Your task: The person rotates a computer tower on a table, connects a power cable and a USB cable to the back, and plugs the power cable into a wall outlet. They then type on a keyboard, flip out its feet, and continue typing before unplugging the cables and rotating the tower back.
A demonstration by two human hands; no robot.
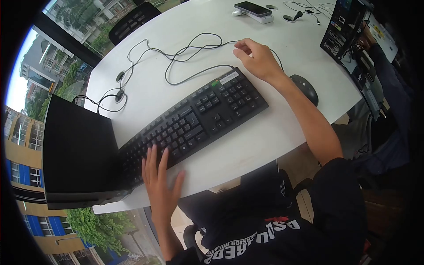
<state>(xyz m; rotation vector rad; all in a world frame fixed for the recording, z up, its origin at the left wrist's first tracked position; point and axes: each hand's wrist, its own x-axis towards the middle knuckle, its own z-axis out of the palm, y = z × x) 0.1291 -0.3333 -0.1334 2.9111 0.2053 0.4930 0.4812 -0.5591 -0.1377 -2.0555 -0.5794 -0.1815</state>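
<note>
My left hand (160, 181) lies with its fingers spread over the front edge of a black keyboard (194, 119), fingertips at its lower keys. The keyboard sits slantwise on the white table (229, 154), its left end close to a black monitor (79, 150). Beyond the keyboard's far right corner, my right hand (258, 61) is raised with loosely bent fingers, a gap between thumb and index finger. A thin black cable (201, 57) runs behind its fingertips; I see nothing gripped there. Beside my right forearm rests a black mouse (304, 89), partly hidden by the arm.
A phone (253, 8) lies on a white object (260, 18) at the back. Loose cables (311, 9) lie farther right. An opened computer case (340, 31) stands at the right edge, with another person's hand (365, 39) beside it. A chair (132, 22) stands behind the table.
</note>
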